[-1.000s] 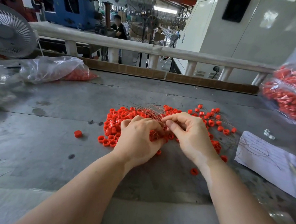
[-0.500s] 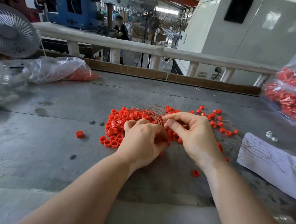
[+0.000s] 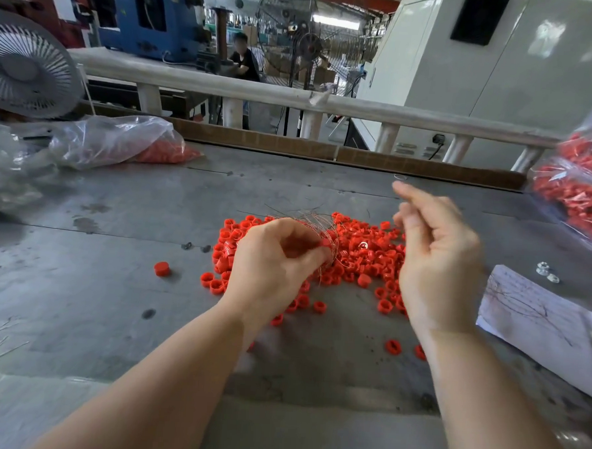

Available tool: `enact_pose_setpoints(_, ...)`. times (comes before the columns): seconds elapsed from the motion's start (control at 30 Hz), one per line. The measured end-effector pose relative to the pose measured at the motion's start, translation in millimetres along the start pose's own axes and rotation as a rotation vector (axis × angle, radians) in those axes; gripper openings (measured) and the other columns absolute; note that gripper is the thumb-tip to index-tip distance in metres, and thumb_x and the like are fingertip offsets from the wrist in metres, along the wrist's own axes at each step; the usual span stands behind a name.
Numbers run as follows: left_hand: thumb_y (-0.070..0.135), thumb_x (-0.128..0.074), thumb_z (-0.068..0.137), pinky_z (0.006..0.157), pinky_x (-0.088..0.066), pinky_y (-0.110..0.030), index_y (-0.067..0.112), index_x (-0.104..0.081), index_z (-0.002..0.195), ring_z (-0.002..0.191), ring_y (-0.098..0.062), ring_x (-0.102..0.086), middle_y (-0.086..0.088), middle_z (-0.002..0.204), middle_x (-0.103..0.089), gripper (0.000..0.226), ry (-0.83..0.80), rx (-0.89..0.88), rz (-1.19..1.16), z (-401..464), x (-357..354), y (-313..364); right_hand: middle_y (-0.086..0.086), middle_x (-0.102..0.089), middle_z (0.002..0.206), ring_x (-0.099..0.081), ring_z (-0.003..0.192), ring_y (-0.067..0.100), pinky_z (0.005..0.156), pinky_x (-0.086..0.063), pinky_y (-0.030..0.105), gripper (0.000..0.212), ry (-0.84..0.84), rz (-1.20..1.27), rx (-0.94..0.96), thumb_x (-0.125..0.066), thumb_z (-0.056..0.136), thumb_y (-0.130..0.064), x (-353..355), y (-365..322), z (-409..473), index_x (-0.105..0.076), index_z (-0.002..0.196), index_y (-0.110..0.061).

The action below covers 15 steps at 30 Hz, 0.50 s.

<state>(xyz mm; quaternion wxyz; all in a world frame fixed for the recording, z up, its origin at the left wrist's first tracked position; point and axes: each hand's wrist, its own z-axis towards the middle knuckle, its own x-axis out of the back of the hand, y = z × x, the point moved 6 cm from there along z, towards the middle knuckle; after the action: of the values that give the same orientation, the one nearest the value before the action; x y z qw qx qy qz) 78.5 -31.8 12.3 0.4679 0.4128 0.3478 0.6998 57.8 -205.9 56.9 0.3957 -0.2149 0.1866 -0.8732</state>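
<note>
A heap of small red plastic caps [image 3: 361, 258] lies mid-table on the grey metal table [image 3: 79, 281], with a bundle of thin wires [image 3: 308, 221] across its far-left part. My left hand [image 3: 271, 267] hovers over the heap and pinches one red cap [image 3: 325, 243] between thumb and fingertips, right at the wires. My right hand [image 3: 436, 266] is lifted to the right of the heap, palm toward me, fingers curled and blurred. Whether it holds a wire cannot be made out.
A clear bag with red parts [image 3: 120, 139] lies at the back left beside a white fan [image 3: 25, 69]. Another full bag [image 3: 580, 194] sits at the right edge. A paper sheet [image 3: 536, 316] and small white nuts [image 3: 546, 271] lie right. One stray cap [image 3: 162, 268] lies left of the heap.
My right hand has pulled away from the left hand, up and to the right. My left hand has stayed over the heap, still pinching at the wires.
</note>
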Motion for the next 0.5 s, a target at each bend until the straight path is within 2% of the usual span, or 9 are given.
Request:
enact_pose_setpoints(0.07, 0.010, -0.078, 0.072, 0.055, -0.044, -0.010, 0.024, -0.066, 0.066, 0.053, 0.005, -0.058, 0.014, 0.055, -0.065, 0.020, 0.012, 0.089, -0.153, 0.8, 2.3, -3.7, -0.002, -0.057, 0.079, -0.052, 0.074, 0.005, 0.074, -0.041, 0.011, 0.026, -0.105, -0.034, 0.069, -0.052, 0.090, -0.001, -11.5, -7.0, -3.3, -0.066, 0.112, -0.004)
enact_pose_setpoints(0.13, 0.009, -0.078, 0.073, 0.056, -0.047, -0.018, 0.021, -0.066, 0.068, 0.057, -0.005, -0.061, 0.005, 0.060, -0.068, 0.017, 0.019, 0.157, -0.277, 1.0, 3.6, -7.3, -0.004, -0.059, 0.079, -0.053, 0.074, 0.006, 0.073, -0.043, 0.010, 0.027, -0.181, -0.027, 0.062, -0.057, 0.088, -0.001, -18.9, -8.7, -6.1, -0.066, 0.113, -0.005)
enact_pose_setpoints(0.2, 0.007, -0.076, 0.074, 0.055, -0.048, -0.021, 0.020, -0.064, 0.072, 0.058, -0.012, -0.062, -0.003, 0.064, -0.070, 0.018, 0.011, 0.206, -0.390, 0.3, 4.0, -10.3, -0.003, -0.064, 0.077, -0.059, 0.071, 0.009, 0.073, -0.049, 0.021, 0.026, -0.238, -0.010, 0.018, -0.061, 0.087, -0.001, -23.8, -8.2, -9.1, -0.067, 0.111, -0.007)
enact_pose_setpoints(0.27, 0.005, -0.074, 0.075, 0.054, -0.049, -0.021, 0.019, -0.062, 0.078, 0.058, -0.012, -0.063, -0.005, 0.066, -0.070, 0.019, -0.012, 0.241, -0.471, -0.5, 3.4, -12.0, -0.003, -0.065, 0.073, -0.061, 0.068, 0.013, 0.069, -0.049, 0.029, 0.019, -0.281, -0.001, -0.004, -0.064, 0.086, -0.004, -27.4, -7.9, -11.7, -0.067, 0.103, -0.009)
enact_pose_setpoints(0.4, -0.002, -0.065, 0.080, 0.052, -0.050, -0.017, 0.015, -0.068, 0.079, 0.055, -0.008, -0.064, -0.002, 0.064, -0.069, 0.017, -0.058, 0.320, -0.672, -1.5, -2.0, -12.6, -0.021, -0.059, 0.071, -0.060, 0.073, 0.005, 0.066, -0.047, 0.018, 0.008, -0.310, 0.031, -0.014, -0.064, 0.086, -0.008, -30.6, -8.5, -12.6, -0.069, 0.092, -0.010)
enact_pose_setpoints(0.5, 0.002, -0.063, 0.079, 0.053, -0.051, -0.017, 0.013, -0.069, 0.081, 0.056, -0.007, -0.065, -0.002, 0.064, -0.070, 0.013, -0.099, 0.375, -0.781, -3.2, -6.9, -12.7, -0.016, -0.062, 0.071, -0.061, 0.070, 0.008, 0.066, -0.048, 0.024, 0.008, -0.323, 0.087, -0.050, -0.060, 0.088, -0.006, -32.9, -7.9, -13.8, -0.067, 0.089, -0.011)
